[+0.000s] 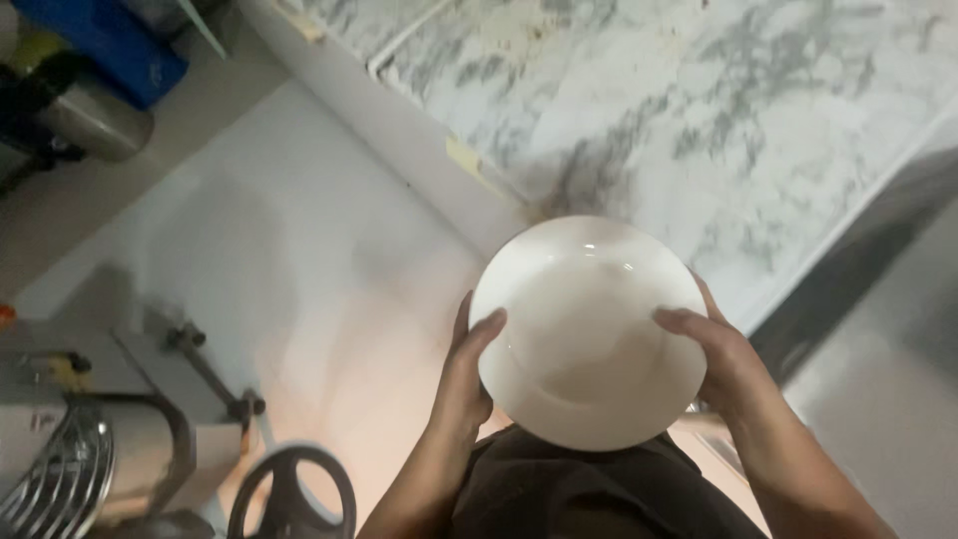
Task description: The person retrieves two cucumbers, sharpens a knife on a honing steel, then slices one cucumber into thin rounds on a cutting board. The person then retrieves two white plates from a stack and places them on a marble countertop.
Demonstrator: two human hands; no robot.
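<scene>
Two hands hold a white bowl (587, 334) above a pale floor (299, 269).

The left hand (467, 374) and right hand (723, 359) clasp opposite rims, thumbs over the edge, fingers hidden underneath.

The bowl (589, 334) sits between my left hand (467, 374) and right hand (723, 359), above the floor (299, 260). A handwheel machine (150, 439) stands to my left; the marble wall (649, 110) lies ahead.
</scene>
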